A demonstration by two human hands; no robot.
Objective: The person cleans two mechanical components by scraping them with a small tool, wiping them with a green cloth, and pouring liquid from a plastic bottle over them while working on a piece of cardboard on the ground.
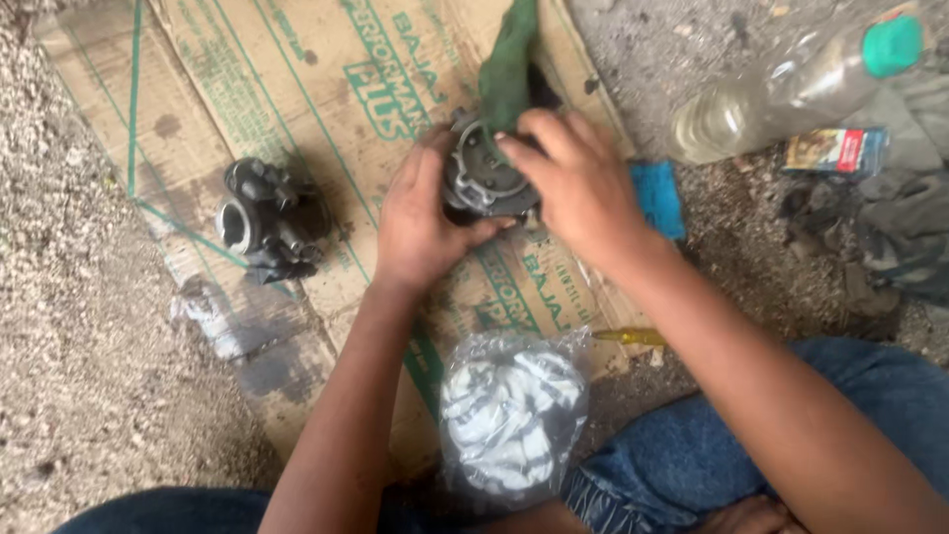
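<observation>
Grey metal carburettor part (pixel 484 178) clamped between left hand (pixel 420 222) and right hand (pixel 573 183); green rag (pixel 509 59) behind. Likely heavy, rigid, greasy: best gripped round the rim.

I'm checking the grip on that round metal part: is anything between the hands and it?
Nothing visible. The left hand cups the round metal part from the side, and the right hand lies over its top, fingers directly on the metal. The green cloth lies behind it, not under the fingers.

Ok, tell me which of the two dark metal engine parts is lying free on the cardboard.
The dark metal part left of the left hand, untouched. The other part is held between both hands, right hand on top.
</observation>
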